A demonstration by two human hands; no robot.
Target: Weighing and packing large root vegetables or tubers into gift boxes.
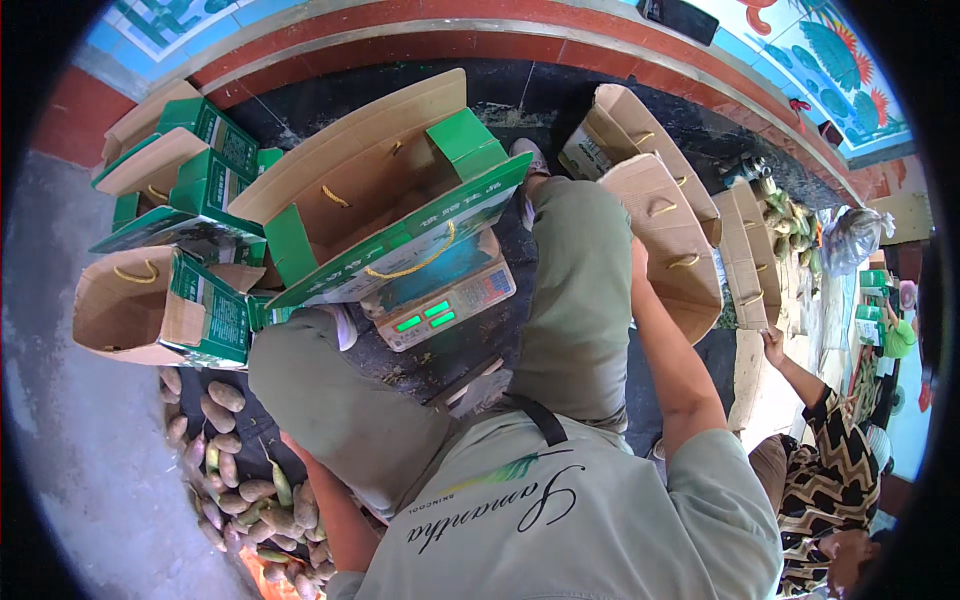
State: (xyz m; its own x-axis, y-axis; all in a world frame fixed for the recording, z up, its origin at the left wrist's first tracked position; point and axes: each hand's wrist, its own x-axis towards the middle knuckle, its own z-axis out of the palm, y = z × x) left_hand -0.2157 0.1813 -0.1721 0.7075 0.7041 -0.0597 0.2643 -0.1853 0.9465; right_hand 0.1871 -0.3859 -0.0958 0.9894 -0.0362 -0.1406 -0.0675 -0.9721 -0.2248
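Note:
A large open cardboard box (375, 185), brown inside with green printed sides and a yellow rope handle, stands in front of me. It sits at a digital scale (445, 312) with lit green displays; whether its weight rests on the platform I cannot tell. My left hand (292, 442) reaches down beside my left knee, near a heap of brown tubers (255, 490) mixed with long green and purple vegetables. Its fingers are hidden. My right hand (638, 262) is between my right knee and an open cardboard box (672, 250); its fingers are out of sight.
More open boxes (165, 300) stand at the left, and others (745, 255) at the right. A tiled ledge (480, 28) curves along the back. On the right, another person's hand (772, 345) touches a box. Green vegetables (790, 225) and a plastic bag (858, 238) lie beyond.

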